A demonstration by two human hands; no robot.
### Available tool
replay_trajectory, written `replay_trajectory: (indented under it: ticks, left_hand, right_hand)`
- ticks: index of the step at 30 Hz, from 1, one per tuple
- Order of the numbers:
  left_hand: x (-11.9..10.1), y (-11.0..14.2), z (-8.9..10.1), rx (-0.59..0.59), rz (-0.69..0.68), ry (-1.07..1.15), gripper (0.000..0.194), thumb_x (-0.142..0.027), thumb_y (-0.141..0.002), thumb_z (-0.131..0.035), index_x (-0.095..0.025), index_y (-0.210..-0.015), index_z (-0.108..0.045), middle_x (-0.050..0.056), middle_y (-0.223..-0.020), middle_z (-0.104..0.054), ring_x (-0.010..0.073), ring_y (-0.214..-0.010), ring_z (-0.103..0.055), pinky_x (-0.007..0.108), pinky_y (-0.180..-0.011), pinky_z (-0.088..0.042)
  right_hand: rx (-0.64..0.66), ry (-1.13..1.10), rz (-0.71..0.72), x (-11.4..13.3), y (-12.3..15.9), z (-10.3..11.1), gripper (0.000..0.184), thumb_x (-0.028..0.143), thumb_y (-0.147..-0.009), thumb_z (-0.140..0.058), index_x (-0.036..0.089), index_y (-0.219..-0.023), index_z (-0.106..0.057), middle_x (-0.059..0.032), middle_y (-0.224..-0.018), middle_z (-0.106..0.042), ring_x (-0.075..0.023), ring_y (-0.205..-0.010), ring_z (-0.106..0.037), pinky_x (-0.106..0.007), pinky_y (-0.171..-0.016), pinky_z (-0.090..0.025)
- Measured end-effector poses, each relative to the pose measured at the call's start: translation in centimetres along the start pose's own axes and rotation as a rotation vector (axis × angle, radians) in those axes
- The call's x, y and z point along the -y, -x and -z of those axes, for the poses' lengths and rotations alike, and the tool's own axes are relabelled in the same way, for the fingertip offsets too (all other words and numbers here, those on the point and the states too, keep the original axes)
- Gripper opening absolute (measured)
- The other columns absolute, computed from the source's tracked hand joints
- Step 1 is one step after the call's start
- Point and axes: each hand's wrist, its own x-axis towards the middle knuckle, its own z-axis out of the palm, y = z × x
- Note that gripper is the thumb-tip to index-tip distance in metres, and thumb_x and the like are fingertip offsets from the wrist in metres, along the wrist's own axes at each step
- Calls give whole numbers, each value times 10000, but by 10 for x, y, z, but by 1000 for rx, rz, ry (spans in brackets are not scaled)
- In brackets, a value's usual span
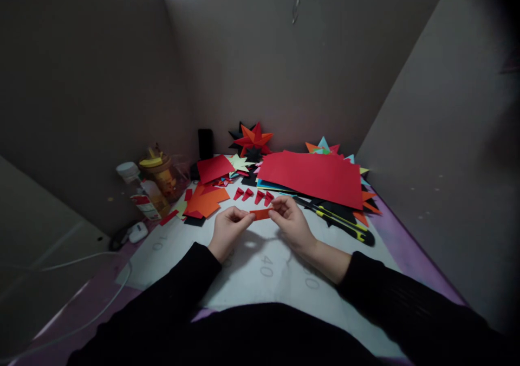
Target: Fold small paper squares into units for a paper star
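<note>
One narrow orange-red paper strip [262,214] spans two hands above one white number-printed mat [254,287]: the left hand [231,228] pinches one end, thumb closed against fingers, and the right hand [293,225] likewise the other. Just beyond lie four small folded red paper pieces [259,197] and one large red paper sheet [312,176].
</note>
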Motion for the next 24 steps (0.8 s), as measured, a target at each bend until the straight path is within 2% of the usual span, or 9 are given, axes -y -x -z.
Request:
replay_trajectory:
  ticks: [6, 9, 12, 15, 18, 21, 24]
  left_hand:
    - [1, 1, -2, 15, -21, 28, 268, -293, -696, -724, -165, -609, -504, -8, -638, -605, 101, -570, -519, 224, -563, -402]
    - [-1, 1, -4, 60, -10, 92, 202, -269, -702, -714, -171, -765, -548, -37, -620, -579, 98, -559, -521, 216, -554, -400]
    - [-1, -1, -3, 148, 30, 37, 209, -266, -715, -688, -157, -880, -620, 5, -689, -642, 125, -623, -574, 234, -588, -428]
    - [0, -2, -1, 226, 39, -130, 142, -279, -736, -649, -148, -777, -685, 48, -735, -689, 151, -651, -595, 256, -603, -435]
    - [3, -2, 1, 261, -18, -273, 156, -273, -771, -599, -171, -764, -716, 32, -687, -696, 155, -615, -586, 257, -585, -418]
    - [2, -2, 3, 280, -112, -362, 169, -262, -788, -579, -187, -747, -725, 28, -684, -703, 154, -611, -587, 251, -584, -411]
    - [0, -2, 2, 276, -146, -337, 186, -270, -795, -574, -184, -701, -708, 18, -670, -688, 147, -614, -577, 240, -585, -409]
  right_hand:
    - [18, 15, -41, -3, 2, -3, 270, 210, -710, -678, 225, -923, -513, 27, -770, -552, -139, -708, -538, -284, -680, -423]
    - [4, 41, -38, -5, 2, -2, 258, 205, -715, -657, 224, -922, -504, 28, -770, -553, -140, -698, -539, -283, -673, -423]
    - [32, 123, -28, -7, 2, 0, 225, 197, -728, -620, 219, -918, -502, 31, -761, -537, -142, -691, -535, -282, -660, -417]
    - [74, 257, 8, -8, 1, 3, 181, 171, -737, -575, 211, -901, -509, 28, -760, -527, -146, -708, -529, -285, -667, -406]
    - [100, 330, 32, -8, 0, 5, 189, 154, -740, -544, 210, -918, -513, 25, -777, -538, -148, -723, -530, -288, -675, -404]
    - [112, 343, 28, -8, -1, 6, 191, 161, -744, -541, 211, -925, -513, 27, -770, -536, -147, -716, -531, -292, -680, -409]
    - [74, 231, -3, -9, -3, 5, 236, 211, -745, -587, 217, -961, -493, 23, -798, -544, -147, -739, -551, -302, -704, -429]
